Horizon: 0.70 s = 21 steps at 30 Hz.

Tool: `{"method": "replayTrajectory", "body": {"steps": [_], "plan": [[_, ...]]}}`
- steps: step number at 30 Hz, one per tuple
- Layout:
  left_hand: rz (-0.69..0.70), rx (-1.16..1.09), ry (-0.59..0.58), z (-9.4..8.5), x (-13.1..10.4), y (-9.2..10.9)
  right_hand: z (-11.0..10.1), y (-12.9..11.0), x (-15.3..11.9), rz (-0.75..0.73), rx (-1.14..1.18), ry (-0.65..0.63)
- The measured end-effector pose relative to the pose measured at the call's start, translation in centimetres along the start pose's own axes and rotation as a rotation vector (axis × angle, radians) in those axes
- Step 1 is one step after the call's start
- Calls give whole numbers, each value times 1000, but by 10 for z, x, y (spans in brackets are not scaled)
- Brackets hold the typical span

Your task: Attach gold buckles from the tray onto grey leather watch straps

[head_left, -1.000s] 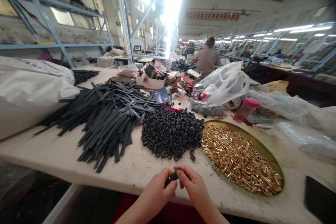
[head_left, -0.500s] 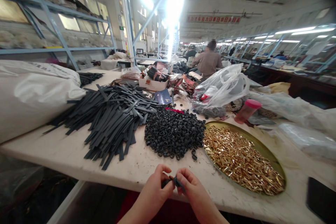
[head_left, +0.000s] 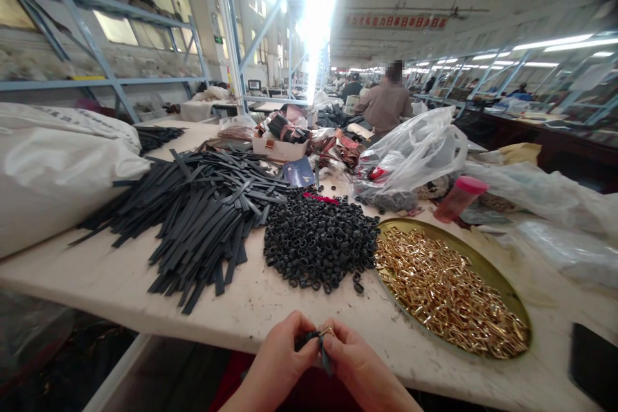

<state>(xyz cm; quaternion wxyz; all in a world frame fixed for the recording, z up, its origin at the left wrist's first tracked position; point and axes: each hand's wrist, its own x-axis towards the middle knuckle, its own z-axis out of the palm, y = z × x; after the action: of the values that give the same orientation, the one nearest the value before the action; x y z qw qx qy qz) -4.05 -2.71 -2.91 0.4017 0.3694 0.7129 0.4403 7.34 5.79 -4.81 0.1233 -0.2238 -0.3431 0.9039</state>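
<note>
Close together at the table's front edge, my left hand [head_left: 282, 354] and my right hand [head_left: 357, 357] are both closed on a dark strap [head_left: 325, 362]. Its free end hangs below the right fingertips. A small gold buckle [head_left: 328, 330] shows at the right thumb and forefinger, against the strap. The fingers partly cover both pieces. Beyond my hands lies a heap of small black loops [head_left: 318, 241]. Left of it spreads a pile of flat black strips [head_left: 203, 219]. On the right, an oval gold tray [head_left: 524, 317] carries many gold buckles [head_left: 449, 290].
A white sack [head_left: 58, 187] bulges at the left. Behind the loops are a blue card [head_left: 299, 172], a carton [head_left: 280, 149] and a clear plastic bag [head_left: 415, 148]. A pink-lidded jar [head_left: 461, 198] leans near the tray; a black phone-like slab [head_left: 593, 360] lies far right. A person [head_left: 386, 103] sits farther back.
My hands have drawn slightly closer together and the strap end now hangs lower. The gold buckle shows more clearly at the right fingertips. The camera view has shifted slightly.
</note>
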Motion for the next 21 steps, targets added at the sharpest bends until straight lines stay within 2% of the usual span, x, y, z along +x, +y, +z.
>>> {"method": "replayTrajectory", "body": {"steps": [2, 6, 8, 9, 14, 21], "plan": [[-31, -130, -64, -1, 1, 2, -2, 1, 6, -88, -129, 107], [-99, -368, -171, -2, 4, 4, -13, 4, 18, -328, -619, 437], [-126, -415, -185, -2, 6, 4, -18, 4, 19, -385, -811, 521], [-138, -429, -190, -1, 7, 3, -20, 3, 18, -387, -888, 500], [-233, -420, -219, 4, 8, 0, -21, -1, 3, -328, -1122, 156], [-219, -411, -316, 4, -1, 2, -25, -2, -13, -287, -1234, 92]]}}
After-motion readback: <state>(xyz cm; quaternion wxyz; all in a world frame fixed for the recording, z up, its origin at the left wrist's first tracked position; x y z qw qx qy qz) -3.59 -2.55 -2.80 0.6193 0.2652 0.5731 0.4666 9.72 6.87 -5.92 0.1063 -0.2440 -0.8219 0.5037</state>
